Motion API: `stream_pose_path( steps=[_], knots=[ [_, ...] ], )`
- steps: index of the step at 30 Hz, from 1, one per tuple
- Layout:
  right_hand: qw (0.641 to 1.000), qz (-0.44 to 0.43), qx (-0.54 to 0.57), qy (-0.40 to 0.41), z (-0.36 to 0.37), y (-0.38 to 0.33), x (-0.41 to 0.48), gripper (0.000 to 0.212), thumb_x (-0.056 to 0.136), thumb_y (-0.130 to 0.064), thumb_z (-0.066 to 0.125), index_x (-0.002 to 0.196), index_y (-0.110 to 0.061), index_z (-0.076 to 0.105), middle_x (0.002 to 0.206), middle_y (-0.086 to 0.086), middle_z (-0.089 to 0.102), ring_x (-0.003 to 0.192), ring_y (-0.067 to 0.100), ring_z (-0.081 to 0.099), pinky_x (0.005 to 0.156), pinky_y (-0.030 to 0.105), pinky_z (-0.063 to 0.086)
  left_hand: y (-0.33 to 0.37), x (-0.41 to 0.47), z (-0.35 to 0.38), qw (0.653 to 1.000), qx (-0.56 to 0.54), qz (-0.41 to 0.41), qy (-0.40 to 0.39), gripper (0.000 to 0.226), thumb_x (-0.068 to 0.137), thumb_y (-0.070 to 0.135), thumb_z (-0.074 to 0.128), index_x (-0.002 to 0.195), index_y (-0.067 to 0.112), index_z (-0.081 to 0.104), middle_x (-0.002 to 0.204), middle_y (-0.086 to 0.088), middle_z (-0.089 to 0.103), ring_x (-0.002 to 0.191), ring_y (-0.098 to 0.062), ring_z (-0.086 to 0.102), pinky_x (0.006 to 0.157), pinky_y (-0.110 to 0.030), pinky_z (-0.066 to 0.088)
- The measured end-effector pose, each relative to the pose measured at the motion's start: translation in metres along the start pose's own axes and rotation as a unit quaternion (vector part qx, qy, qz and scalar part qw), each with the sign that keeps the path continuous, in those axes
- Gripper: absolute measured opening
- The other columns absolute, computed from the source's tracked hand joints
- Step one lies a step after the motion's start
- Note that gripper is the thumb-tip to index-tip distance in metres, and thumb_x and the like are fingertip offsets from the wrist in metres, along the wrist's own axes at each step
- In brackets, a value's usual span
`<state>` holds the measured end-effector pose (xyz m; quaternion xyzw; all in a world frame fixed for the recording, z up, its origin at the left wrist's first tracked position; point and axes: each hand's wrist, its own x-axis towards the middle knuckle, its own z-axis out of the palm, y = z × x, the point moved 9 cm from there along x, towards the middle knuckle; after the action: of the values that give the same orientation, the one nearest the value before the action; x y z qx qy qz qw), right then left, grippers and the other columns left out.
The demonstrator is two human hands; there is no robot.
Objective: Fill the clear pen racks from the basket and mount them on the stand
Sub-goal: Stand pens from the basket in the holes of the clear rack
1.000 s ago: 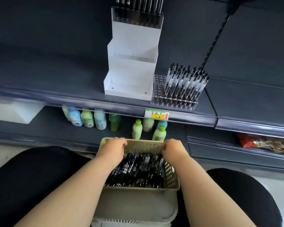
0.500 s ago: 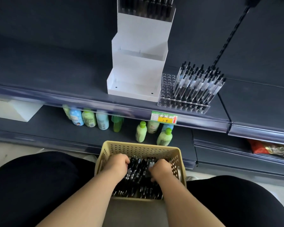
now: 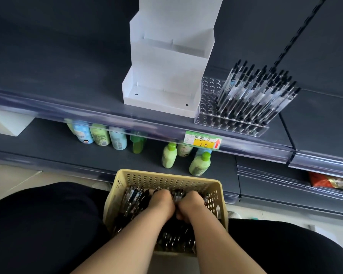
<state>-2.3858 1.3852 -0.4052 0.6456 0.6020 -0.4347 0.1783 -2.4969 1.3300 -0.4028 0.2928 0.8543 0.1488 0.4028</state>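
Head view, sole camera. Left hand (image 3: 162, 201) and right hand (image 3: 192, 202) are both sunk into the perforated yellow basket (image 3: 166, 177), which sits between the person's knees at 6 o'clock in the frame. A second ago these hands rested on the far rim of the basket; half a second ago they were apart inside it; now they meet at the centre, knuckles touching, over the loose pens (image 3: 135, 198). Fingers of both hands curl downward into the pile. They appear closed around a bundle of pens, but the fingertips are hidden under the hands, so a firm grasp cannot be confirmed.

Clear pen rack (image 3: 229, 123) lies on the dark shelf (image 3: 67, 80) at 2 o'clock, just beside the white tiered stand (image 3: 166, 76). Its right portion carries upright pens with black caps; several columns of holes at its left end remain vacant. The stand's lower tiers hold no rack; its top is cut off by the frame edge here.

Judgement: the hands' convergence indicates a gathering of a fresh batch, so the filling step is in hand and mounting of this rack is not yet due. Next move would call for lifting the bundle toward 2 o'clock without spilling pens.

Bottles (image 3: 169, 156) and a price label (image 3: 203, 140) sit below the shelf edge, unrelated to the work.
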Motion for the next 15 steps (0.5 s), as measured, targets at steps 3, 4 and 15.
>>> stream_pose_path(
  steps=[3,4,15],
  knots=[
    [0.998,-0.008,0.053,-0.025,0.003,0.001,-0.004,0.046,0.090,-0.040,0.055,0.058,-0.007,0.050,0.028,-0.002,0.045,0.018,0.011,0.037,0.031,0.007,0.024,-0.001,0.003,0.003,0.999,0.009,-0.008,-0.037,0.026,0.091,0.021,0.052,0.106,0.008,0.069,0.111,-0.011,0.067,0.105,-0.026,0.062,0.087,-0.028,0.046],
    [0.996,-0.008,0.083,-0.036,0.005,0.001,-0.005,0.046,0.088,-0.042,0.058,0.059,-0.008,0.048,0.032,0.000,0.046,0.020,0.011,0.036,0.032,0.007,0.023,-0.002,0.001,0.004,0.999,-0.001,-0.011,-0.048,0.026,0.091,0.027,0.054,0.103,0.010,0.070,0.108,-0.010,0.068,0.103,-0.025,0.063,0.084,-0.027,0.047],
    [0.988,-0.095,0.112,-0.050,-0.005,-0.008,-0.047,0.027,0.087,-0.032,0.057,0.067,-0.014,0.057,0.053,0.002,0.055,0.041,0.013,0.042,0.039,0.018,0.032,0.000,-0.034,-0.020,0.977,-0.188,0.070,-0.065,0.014,0.093,0.021,0.056,0.103,0.014,0.062,0.093,-0.003,0.061,0.082,-0.020,0.060,0.078,-0.033,0.054]
  ],
)
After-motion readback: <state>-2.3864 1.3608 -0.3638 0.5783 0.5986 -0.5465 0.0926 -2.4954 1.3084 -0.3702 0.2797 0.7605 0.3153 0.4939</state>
